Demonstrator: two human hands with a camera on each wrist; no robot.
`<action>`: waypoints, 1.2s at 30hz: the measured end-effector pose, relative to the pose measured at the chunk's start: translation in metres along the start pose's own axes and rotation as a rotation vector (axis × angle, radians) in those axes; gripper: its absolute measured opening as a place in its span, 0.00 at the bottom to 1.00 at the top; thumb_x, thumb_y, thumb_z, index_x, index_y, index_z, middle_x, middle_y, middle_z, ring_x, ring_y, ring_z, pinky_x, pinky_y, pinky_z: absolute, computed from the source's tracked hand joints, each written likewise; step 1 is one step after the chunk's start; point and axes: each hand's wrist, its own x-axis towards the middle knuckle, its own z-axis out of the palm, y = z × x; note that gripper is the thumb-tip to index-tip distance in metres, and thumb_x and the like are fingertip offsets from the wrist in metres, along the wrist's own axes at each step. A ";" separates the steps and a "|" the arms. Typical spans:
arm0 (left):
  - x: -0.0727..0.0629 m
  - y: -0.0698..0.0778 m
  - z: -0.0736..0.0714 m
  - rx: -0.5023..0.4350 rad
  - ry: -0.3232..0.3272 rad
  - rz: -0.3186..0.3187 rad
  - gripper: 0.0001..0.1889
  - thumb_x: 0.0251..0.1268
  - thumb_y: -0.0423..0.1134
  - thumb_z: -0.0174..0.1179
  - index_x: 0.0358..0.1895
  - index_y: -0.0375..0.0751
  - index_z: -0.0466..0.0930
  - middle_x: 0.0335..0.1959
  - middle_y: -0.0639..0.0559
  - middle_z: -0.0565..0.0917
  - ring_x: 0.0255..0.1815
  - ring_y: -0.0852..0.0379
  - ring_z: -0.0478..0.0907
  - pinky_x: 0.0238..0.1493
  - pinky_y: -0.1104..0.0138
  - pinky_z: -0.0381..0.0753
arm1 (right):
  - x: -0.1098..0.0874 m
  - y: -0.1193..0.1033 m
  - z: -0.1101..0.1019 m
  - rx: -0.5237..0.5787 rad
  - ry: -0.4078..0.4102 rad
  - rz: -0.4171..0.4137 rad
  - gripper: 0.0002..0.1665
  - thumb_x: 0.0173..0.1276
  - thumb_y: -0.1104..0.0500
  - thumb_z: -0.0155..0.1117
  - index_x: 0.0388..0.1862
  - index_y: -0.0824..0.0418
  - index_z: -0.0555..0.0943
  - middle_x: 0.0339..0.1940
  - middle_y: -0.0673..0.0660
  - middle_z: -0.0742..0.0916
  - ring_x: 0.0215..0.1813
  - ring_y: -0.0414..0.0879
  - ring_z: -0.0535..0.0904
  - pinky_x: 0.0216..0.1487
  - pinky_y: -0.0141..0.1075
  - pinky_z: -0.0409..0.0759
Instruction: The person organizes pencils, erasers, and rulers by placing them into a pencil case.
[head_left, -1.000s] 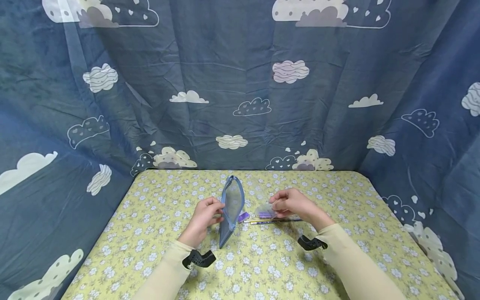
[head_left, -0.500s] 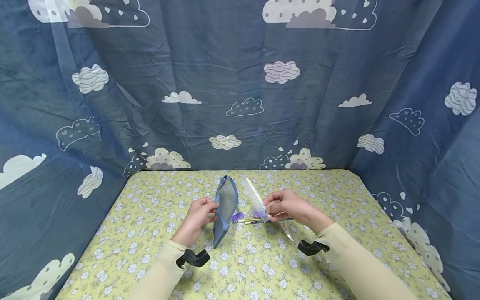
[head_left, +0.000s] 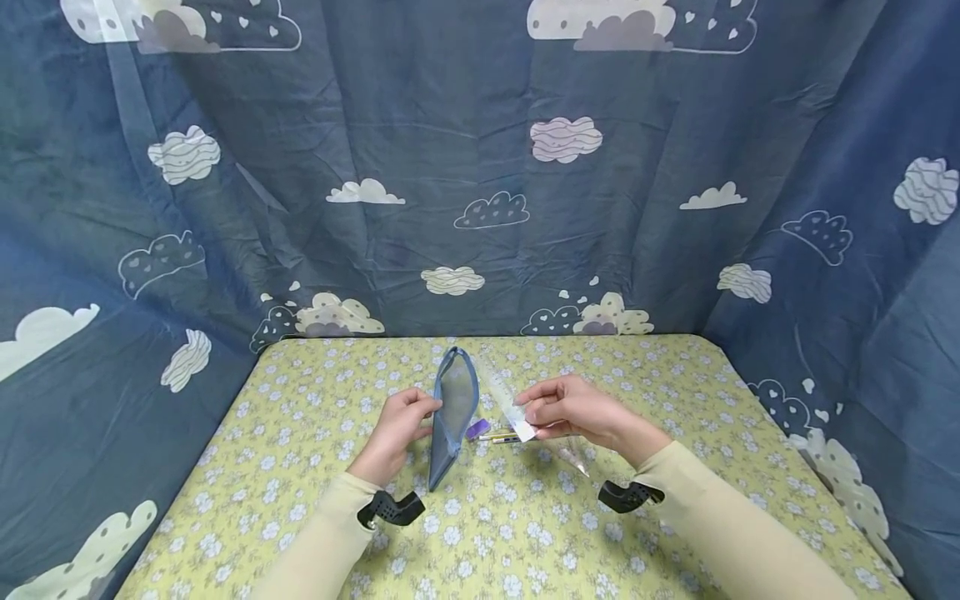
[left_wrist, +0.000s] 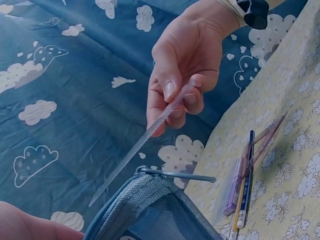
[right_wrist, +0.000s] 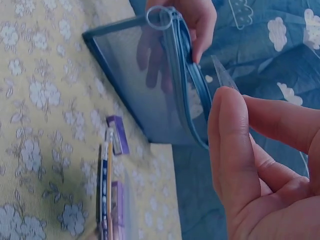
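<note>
My left hand (head_left: 397, 427) holds a blue mesh zip pouch (head_left: 456, 396) upright by its side, its zipped mouth gaping toward the right. In my right hand (head_left: 583, 417), thumb and fingers pinch one end of a clear ruler (head_left: 501, 393). The ruler slants up and away to the left, its far end near the pouch's mouth. From the left wrist view, the ruler (left_wrist: 135, 147) appears edge-on, beyond the zip edge of the pouch (left_wrist: 150, 200). Most of the ruler is hidden behind the right fingers in the right wrist view.
Pencils (left_wrist: 245, 187) lie on the flowered tablecloth below the right hand, beside a small purple block (head_left: 477, 429). A second purple item (left_wrist: 231, 200) lies along them. A clear set square (left_wrist: 270, 135) rests over their far end. A cloud-print curtain (head_left: 450, 167) surrounds the table.
My right hand has shifted a little left, and the ruler has tilted up toward the pouch, its flat face now showing more. My left hand keeps holding the pouch. The head view has shifted slightly.
</note>
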 end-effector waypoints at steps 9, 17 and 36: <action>0.004 0.005 0.004 0.024 0.006 0.018 0.09 0.68 0.35 0.62 0.33 0.35 0.73 0.53 0.43 0.75 0.60 0.43 0.74 0.61 0.42 0.71 | 0.004 -0.009 0.011 -0.011 -0.002 -0.030 0.28 0.69 0.66 0.67 0.67 0.67 0.74 0.46 0.64 0.86 0.44 0.53 0.86 0.48 0.44 0.84; 0.006 0.005 0.002 0.028 -0.006 0.005 0.09 0.69 0.36 0.61 0.33 0.35 0.73 0.54 0.43 0.74 0.60 0.43 0.74 0.60 0.42 0.73 | 0.013 -0.013 0.020 0.018 -0.015 -0.030 0.32 0.69 0.67 0.67 0.71 0.64 0.71 0.46 0.63 0.87 0.48 0.58 0.85 0.49 0.42 0.84; 0.003 0.000 0.009 -0.028 0.011 -0.052 0.09 0.68 0.35 0.61 0.29 0.41 0.74 0.40 0.48 0.72 0.45 0.46 0.70 0.40 0.52 0.73 | 0.045 -0.007 0.049 -0.018 0.035 -0.057 0.32 0.70 0.69 0.64 0.72 0.67 0.70 0.47 0.70 0.86 0.50 0.63 0.84 0.52 0.46 0.82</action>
